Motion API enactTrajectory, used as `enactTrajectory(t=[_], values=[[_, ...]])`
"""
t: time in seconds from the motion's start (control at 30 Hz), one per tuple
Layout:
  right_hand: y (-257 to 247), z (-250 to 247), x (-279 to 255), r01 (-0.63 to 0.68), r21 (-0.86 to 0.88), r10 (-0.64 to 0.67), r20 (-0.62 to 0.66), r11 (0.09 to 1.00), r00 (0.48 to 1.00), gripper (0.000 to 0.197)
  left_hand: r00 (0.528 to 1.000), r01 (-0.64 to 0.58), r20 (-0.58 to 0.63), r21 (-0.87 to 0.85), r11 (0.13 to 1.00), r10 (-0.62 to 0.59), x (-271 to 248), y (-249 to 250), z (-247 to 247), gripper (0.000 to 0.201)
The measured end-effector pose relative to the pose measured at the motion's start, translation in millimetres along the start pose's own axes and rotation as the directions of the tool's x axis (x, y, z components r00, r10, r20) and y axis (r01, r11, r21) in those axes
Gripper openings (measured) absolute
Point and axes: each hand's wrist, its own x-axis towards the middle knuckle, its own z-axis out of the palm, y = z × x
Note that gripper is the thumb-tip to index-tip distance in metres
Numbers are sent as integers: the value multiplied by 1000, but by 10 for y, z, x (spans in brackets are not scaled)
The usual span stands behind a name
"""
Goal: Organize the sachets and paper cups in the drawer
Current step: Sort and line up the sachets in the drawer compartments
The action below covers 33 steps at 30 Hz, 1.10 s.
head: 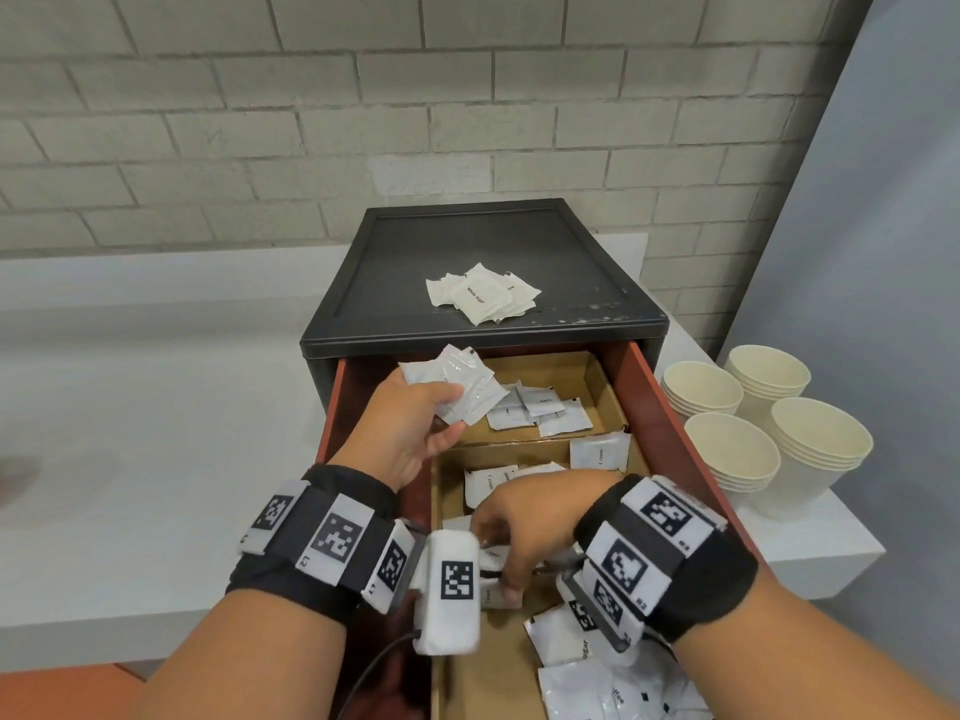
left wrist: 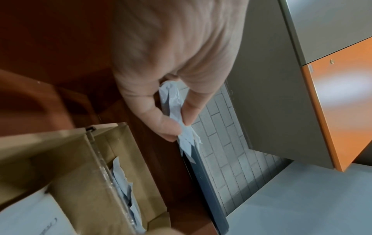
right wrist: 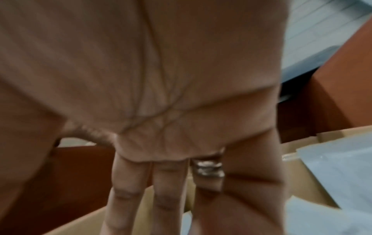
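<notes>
A red drawer (head: 670, 407) stands pulled out of a black cabinet (head: 395, 262), split by cardboard dividers (head: 602, 387). My left hand (head: 449, 410) pinches a bunch of white sachets (head: 457, 379) above the back compartment; the left wrist view shows thumb and fingers clamped on the same sachets (left wrist: 173, 98). My right hand (head: 501, 569) reaches down into the middle compartment, its straight fingers (right wrist: 124, 182) touching a sachet (head: 493, 597). Loose sachets lie in the back (head: 545, 407), middle (head: 597, 452) and front (head: 597, 688) compartments. Stacks of paper cups (head: 732, 449) stand to the right.
A small pile of white sugar sachets (head: 483, 296) lies on the cabinet top. The cabinet sits on a white counter (head: 156, 407) against a brick wall. The cup stacks fill the counter's right part, close to the drawer's right wall.
</notes>
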Motion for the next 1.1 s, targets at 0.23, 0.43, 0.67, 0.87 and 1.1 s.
enactTrajectory(t=[0.23,0.43,0.67,0.87,1.1], values=[[92,-56,4,-2,171,29,-153,985,988,17,1000,14,18,-12,1000,-14,4,7,-8,33],[371,-233,-24,50,544,143,-306,838,941,23,1000,16,12,-39,999,-16,-4,21,-1,38],[532,-350,24,211,845,541,-487,492,686,46,999,35,20,-24,999,-34,4,-10,-13,26],[536,-387,-2,195,829,600,-521,524,607,47,997,43,57,48,998,-46,13,-39,-10,41],[271,-268,2,340,638,266,-662,691,701,37,951,-21,308,173,985,-34,-69,-70,6,37]])
